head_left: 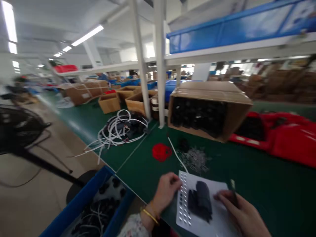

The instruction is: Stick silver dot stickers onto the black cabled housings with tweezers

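Observation:
My left hand rests with curled fingers on the left edge of a white sheet that carries rows of small shiny dots. Two black plastic parts lie on the sheet between my hands. My right hand is closed around a thin dark tool with a pale tip, its fingertips touching the sheet beside the black parts. Everything sits on a green table.
A pile of small metal screws and a red round part lie ahead. A cardboard box of black parts lies on its side. White cables lie left, red plastic shells right, a blue bin below left.

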The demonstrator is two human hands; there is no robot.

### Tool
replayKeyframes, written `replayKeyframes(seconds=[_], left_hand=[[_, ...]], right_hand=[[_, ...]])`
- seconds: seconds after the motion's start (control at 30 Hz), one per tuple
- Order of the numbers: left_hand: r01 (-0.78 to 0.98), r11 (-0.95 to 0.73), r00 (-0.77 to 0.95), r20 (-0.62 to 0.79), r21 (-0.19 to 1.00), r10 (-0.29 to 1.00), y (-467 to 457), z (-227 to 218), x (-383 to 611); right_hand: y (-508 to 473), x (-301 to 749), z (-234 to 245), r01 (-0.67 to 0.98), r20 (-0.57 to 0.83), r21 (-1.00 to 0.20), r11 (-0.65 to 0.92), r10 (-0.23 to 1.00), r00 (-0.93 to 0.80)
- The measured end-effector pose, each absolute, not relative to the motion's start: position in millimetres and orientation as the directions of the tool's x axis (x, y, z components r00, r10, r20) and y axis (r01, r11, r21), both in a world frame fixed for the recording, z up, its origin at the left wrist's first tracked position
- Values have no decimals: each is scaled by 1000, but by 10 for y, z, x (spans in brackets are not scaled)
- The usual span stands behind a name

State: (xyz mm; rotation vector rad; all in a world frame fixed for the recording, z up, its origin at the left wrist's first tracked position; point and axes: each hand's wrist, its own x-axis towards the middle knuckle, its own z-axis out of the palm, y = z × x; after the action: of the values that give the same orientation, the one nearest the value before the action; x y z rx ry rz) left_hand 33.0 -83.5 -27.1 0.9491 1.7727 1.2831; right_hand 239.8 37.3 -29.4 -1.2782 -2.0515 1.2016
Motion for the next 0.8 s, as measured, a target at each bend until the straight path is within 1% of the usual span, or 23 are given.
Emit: replayKeyframes(seconds=[0.03, 0.07, 0.1, 0.13, 0.2, 0.33, 0.43, 0.53, 0.6, 0.7, 0.73, 0.8], left_hand=[[135, 233, -438, -153, 963, 886, -786, -354, 313], [134, 238, -427, -160, 962, 890, -744, -416, 297], [138, 237, -412, -161, 962, 897, -713, -453, 285], [146, 233, -402, -157, 961, 902, -693, -465, 277], [176, 222, -386, -140, 959, 912, -669, -431, 280], [248, 202, -347, -108, 947, 932, -605, -323, 349], [304, 173, -288, -83, 937, 954, -553, -318, 410], [401, 109, -238, -12, 910, 971, -554, -346, 444], [489, 44, -197, 61, 871, 979, -576, -363, 446], [611, -66, -107, 164, 789, 981, -612, -390, 428], [641, -94, -79, 188, 762, 979, -624, -400, 421], [684, -133, -41, 220, 717, 975, -654, -416, 411]], right_hand=[[325, 2492, -300, 461, -190, -886, 56, 863, -468], [292, 2530, -296, 406, -268, -912, -62, 840, -472], [273, 2524, -287, 373, -306, -919, -131, 833, -461], [264, 2492, -276, 342, -318, -924, -170, 839, -442], [256, 2403, -254, 325, -307, -929, -175, 855, -418], [253, 2304, -261, 391, -207, -920, -19, 871, -445], [278, 2294, -295, 424, -150, -902, 82, 861, -486], [294, 2301, -317, 445, -115, -882, 154, 846, -520], [289, 2326, -336, 447, -39, -849, 283, 808, -588], [275, 2404, -399, 379, 116, -756, 535, 678, -726], [273, 2435, -425, 350, 155, -731, 586, 642, -750], [274, 2489, -460, 326, 193, -713, 621, 620, -761]])
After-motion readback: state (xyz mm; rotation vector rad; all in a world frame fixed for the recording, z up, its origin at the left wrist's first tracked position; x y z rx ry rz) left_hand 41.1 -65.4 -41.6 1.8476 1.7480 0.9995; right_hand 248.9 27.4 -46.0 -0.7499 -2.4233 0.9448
